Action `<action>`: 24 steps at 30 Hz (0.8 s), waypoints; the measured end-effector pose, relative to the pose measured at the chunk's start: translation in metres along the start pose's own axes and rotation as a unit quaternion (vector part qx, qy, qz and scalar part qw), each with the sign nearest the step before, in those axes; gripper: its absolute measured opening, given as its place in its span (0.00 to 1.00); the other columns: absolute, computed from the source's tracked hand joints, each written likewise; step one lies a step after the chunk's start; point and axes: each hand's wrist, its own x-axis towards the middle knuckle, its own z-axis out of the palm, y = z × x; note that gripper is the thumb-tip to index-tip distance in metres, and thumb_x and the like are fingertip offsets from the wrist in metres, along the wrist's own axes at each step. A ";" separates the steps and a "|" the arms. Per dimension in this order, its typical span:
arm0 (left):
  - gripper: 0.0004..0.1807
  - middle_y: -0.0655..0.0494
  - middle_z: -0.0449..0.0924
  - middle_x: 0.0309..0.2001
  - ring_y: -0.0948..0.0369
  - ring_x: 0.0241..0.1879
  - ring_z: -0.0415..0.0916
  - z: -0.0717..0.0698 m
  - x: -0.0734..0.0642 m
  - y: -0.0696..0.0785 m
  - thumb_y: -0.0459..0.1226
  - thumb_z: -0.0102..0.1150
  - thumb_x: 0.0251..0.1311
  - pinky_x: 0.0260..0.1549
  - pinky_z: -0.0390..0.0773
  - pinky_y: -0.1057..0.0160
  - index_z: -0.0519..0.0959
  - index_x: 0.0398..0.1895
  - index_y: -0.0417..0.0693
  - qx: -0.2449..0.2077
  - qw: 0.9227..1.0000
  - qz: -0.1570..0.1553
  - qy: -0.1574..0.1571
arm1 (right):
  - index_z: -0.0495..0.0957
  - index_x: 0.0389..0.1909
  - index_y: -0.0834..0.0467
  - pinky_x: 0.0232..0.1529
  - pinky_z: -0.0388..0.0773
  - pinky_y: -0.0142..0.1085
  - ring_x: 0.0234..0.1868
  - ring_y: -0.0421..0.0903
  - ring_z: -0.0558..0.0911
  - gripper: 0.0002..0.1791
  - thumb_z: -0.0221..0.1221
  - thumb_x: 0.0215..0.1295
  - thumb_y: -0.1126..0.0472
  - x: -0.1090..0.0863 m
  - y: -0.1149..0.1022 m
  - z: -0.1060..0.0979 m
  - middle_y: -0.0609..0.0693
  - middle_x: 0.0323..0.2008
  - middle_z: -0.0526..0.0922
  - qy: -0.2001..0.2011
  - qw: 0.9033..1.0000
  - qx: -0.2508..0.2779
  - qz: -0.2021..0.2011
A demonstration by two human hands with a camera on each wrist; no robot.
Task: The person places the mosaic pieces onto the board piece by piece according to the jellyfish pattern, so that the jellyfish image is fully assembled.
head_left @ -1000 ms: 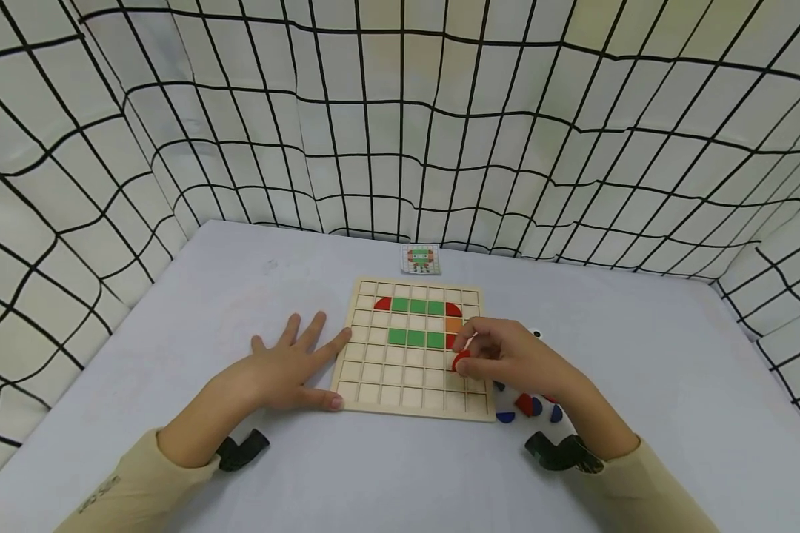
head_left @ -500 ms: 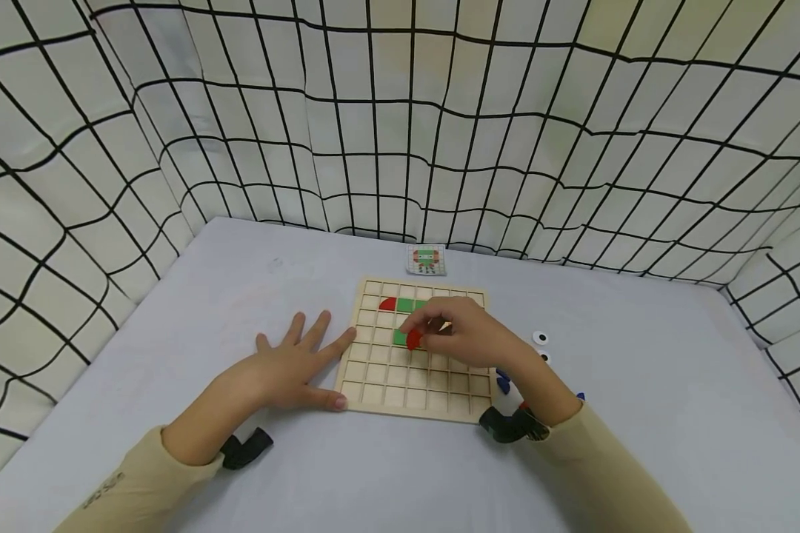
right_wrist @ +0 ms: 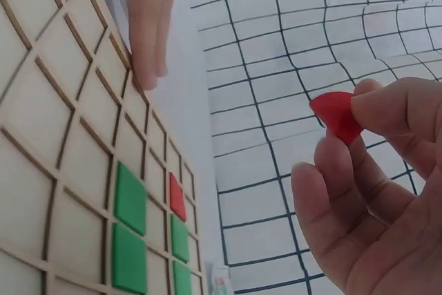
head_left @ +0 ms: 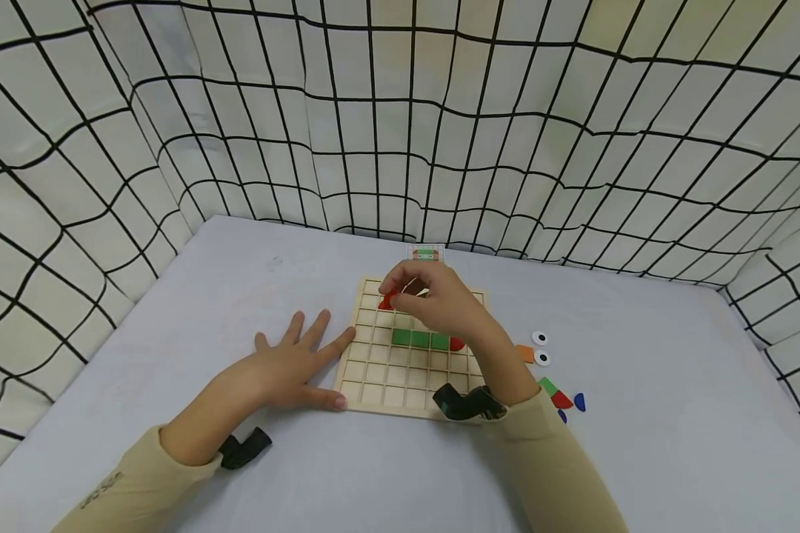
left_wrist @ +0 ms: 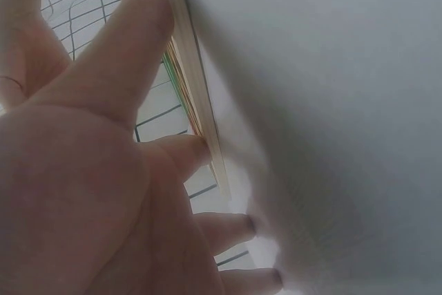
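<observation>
My right hand (head_left: 436,296) pinches a red quarter-circle piece (right_wrist: 338,112) between thumb and fingers, above the upper left part of the wooden grid board (head_left: 373,374). In the right wrist view the held piece is up off the board, while another red piece (right_wrist: 177,197) lies in a cell at the end of a green row. Spread flat on the table, my left hand (head_left: 287,374) has its thumb and index fingertip at the board's left edge. Green squares (head_left: 420,339) form a lower row, with a red piece (head_left: 456,343) at its right end. My right hand hides much of the upper row.
Right of the board lie two eye discs (head_left: 540,337), an orange piece (head_left: 525,353), a green piece (head_left: 547,386), a red piece (head_left: 561,400) and blue half-rounds (head_left: 579,402). A small pattern card (head_left: 425,253) sits behind the board. Black netting (head_left: 400,155) surrounds the white table.
My right hand has carried the red piece from the board's right side across to its upper left. My left hand stays at the left edge.
</observation>
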 end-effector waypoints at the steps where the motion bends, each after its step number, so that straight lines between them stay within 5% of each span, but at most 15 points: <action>1: 0.58 0.36 0.38 0.79 0.27 0.74 0.35 0.000 0.000 0.000 0.72 0.57 0.51 0.50 0.46 0.13 0.48 0.81 0.62 -0.001 1.000 0.001 0.001 | 0.83 0.40 0.53 0.39 0.80 0.40 0.37 0.47 0.82 0.08 0.58 0.66 0.67 0.000 0.002 0.002 0.48 0.37 0.84 -0.004 1.000 -0.006 0.002; 10: 0.58 0.36 0.38 0.79 0.28 0.75 0.35 0.001 -0.001 -0.002 0.72 0.56 0.51 0.50 0.48 0.14 0.48 0.81 0.61 0.006 1.000 0.000 0.001 | 0.82 0.43 0.57 0.40 0.77 0.34 0.36 0.43 0.79 0.10 0.60 0.61 0.69 -0.002 0.025 0.021 0.44 0.35 0.82 -0.071 0.994 -0.071 0.043; 17: 0.57 0.35 0.39 0.79 0.28 0.75 0.36 0.001 -0.001 0.000 0.73 0.56 0.51 0.50 0.49 0.14 0.49 0.81 0.61 0.007 1.000 0.003 0.001 | 0.84 0.45 0.52 0.36 0.77 0.33 0.34 0.42 0.79 0.14 0.58 0.64 0.69 -0.004 0.023 0.026 0.41 0.36 0.84 -0.078 0.989 -0.109 0.070; 24: 0.58 0.35 0.40 0.79 0.27 0.74 0.36 0.001 0.000 0.001 0.73 0.57 0.50 0.50 0.48 0.14 0.49 0.81 0.61 0.006 1.000 0.002 0.005 | 0.82 0.42 0.50 0.43 0.77 0.33 0.38 0.40 0.79 0.11 0.62 0.65 0.69 -0.003 0.020 0.032 0.41 0.36 0.83 -0.067 0.983 -0.152 0.079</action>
